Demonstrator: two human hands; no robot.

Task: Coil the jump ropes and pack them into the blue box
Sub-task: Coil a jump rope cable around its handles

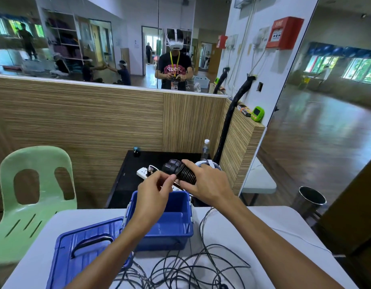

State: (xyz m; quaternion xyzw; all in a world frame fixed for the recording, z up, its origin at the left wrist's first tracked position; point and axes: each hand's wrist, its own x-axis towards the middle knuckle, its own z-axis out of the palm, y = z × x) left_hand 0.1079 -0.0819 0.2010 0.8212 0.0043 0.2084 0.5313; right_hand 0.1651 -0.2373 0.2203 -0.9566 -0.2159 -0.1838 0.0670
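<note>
My right hand [207, 184] grips black ribbed jump rope handles [180, 171] held above the open blue box [180, 232]. My left hand [154, 189] sits just left of them, fingertips pinched at the lower end of the handles, where the cord is hidden. The thin black rope [201, 265] lies in loose tangled loops on the white table [274, 240] in front of the box, one strand rising toward my right hand. The box looks empty inside.
The blue lid [84, 253] with a black handle lies left of the box. A green plastic chair [34, 197] stands at the left. Behind the table are a black stand with a power strip [143, 172] and a water bottle [205, 150], plus a metal bin [310, 199] at the right.
</note>
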